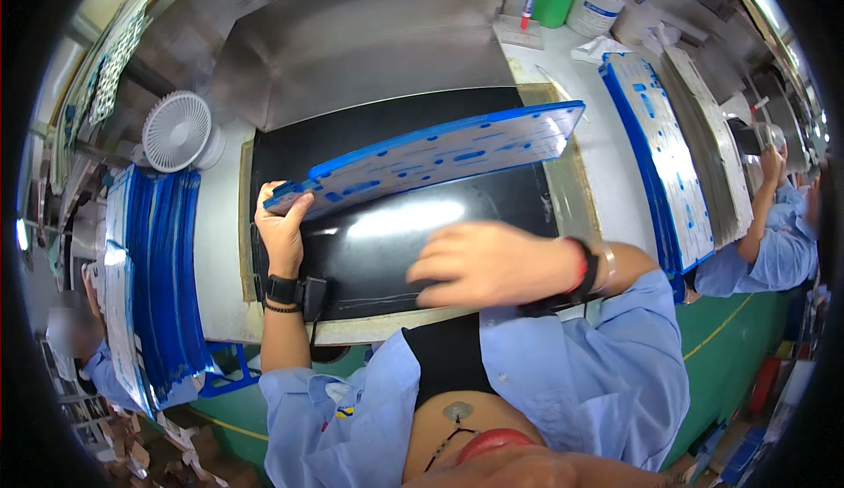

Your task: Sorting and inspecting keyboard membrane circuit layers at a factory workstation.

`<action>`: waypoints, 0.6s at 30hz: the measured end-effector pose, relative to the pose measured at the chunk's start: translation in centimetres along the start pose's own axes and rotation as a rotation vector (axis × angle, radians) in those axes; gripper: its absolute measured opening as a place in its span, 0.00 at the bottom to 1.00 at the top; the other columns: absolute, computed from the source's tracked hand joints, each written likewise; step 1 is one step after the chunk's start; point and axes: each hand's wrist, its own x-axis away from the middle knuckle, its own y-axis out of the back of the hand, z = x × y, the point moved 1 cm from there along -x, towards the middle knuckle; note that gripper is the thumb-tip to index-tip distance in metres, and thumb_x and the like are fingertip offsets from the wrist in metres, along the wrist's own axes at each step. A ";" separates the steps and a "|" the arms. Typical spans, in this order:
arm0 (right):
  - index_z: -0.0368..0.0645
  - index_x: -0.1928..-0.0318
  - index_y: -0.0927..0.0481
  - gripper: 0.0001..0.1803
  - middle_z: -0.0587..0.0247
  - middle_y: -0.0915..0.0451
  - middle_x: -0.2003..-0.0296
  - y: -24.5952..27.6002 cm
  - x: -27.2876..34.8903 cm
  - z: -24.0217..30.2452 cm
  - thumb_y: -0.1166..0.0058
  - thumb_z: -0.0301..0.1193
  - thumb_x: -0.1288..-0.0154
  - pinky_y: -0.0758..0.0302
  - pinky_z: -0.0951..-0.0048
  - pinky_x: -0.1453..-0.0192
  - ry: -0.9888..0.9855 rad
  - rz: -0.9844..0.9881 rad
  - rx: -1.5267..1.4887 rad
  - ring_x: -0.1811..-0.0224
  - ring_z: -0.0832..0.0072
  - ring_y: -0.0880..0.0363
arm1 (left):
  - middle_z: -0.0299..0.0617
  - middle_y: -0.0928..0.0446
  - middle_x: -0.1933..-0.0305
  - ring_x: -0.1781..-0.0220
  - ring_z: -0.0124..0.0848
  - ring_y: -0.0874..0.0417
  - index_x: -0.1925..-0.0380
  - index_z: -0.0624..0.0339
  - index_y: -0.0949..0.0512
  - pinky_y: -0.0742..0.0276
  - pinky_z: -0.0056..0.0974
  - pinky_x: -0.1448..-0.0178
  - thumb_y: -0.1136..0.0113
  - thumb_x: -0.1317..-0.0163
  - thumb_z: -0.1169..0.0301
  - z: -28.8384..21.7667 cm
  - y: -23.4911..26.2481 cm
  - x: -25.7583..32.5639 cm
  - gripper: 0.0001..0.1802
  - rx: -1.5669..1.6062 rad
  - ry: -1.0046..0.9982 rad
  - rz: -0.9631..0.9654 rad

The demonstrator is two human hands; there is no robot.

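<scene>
A long flat panel (440, 156), pale grey with blue patches and a blue edge, is tilted up above a black work mat (352, 264). My left hand (283, 224) grips its left end, the thumb on the face toward me. The panel's far right end reaches past the mat's right side, and its back is hidden. Over the near part of the mat is my right hand (483, 264), slightly blurred. Its fingers stretch to the left, apart from the panel, with nothing seen in them.
Blue-edged panels stand stacked at left (163, 277) and right (659, 163). A white fan (178, 130) is at the back left. A metal sheet (369, 40) rises behind the mat. Pens fill a green cup (553, 4). Another person (765, 233) works at far right.
</scene>
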 end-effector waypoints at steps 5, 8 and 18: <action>0.42 0.54 0.23 0.29 0.61 0.18 0.54 11.6 -0.4 -3.6 0.33 0.43 0.56 0.26 0.64 0.50 -0.143 -0.365 0.681 0.53 0.60 0.21 | 0.40 0.29 0.63 0.60 0.28 0.31 0.68 0.65 0.26 0.36 0.31 0.51 0.56 0.30 0.62 -1.1 1.2 0.4 0.17 0.242 -0.066 0.072; 0.47 0.50 0.24 0.35 0.59 0.16 0.65 8.1 3.9 -9.3 0.31 0.50 0.58 0.25 0.62 0.57 -0.808 0.290 0.452 0.61 0.56 0.18 | 0.40 0.27 0.59 0.53 0.28 0.28 0.62 0.67 0.25 0.37 0.30 0.46 0.56 0.30 0.66 -1.5 -0.5 -0.7 0.14 0.211 -0.054 0.063; 0.39 0.52 0.20 0.17 0.68 0.19 0.57 11.1 12.8 -12.8 0.39 0.31 0.40 0.27 0.79 0.54 -0.935 -0.385 -0.409 0.60 0.84 0.24 | 0.41 0.29 0.53 0.50 0.30 0.29 0.55 0.65 0.27 0.36 0.34 0.40 0.61 0.30 0.68 -0.8 1.2 0.2 0.15 0.212 -0.020 0.061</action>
